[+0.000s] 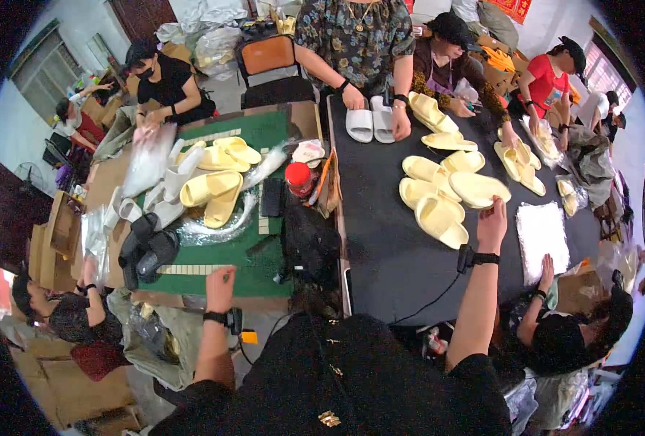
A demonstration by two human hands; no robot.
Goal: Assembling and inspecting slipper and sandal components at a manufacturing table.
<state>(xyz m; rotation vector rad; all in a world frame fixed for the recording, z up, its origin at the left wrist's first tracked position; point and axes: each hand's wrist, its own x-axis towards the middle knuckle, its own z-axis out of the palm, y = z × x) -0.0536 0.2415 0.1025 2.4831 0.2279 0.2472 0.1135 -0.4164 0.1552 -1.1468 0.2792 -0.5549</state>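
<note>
My right hand (492,227) is closed on the near end of a pale yellow slipper (477,187), on the dark table. Several more yellow slippers lie beside it, among them a pair with broad straps (439,216) just left of my hand. My left hand (221,288) is curled closed over the near edge of the green-topped table, and whether it holds anything does not show. Black slippers (148,247) lie to its left. Beyond it are a yellow pair (213,192) and a crumpled clear plastic bag (221,221).
Across the dark table (381,276), a person touches white slippers (370,123). Other people work around both tables, handling slippers and plastic bags. A stack of clear bags (542,240) lies at right. Between the tables stand a red-lidded jar (300,179) and a black bag (308,240).
</note>
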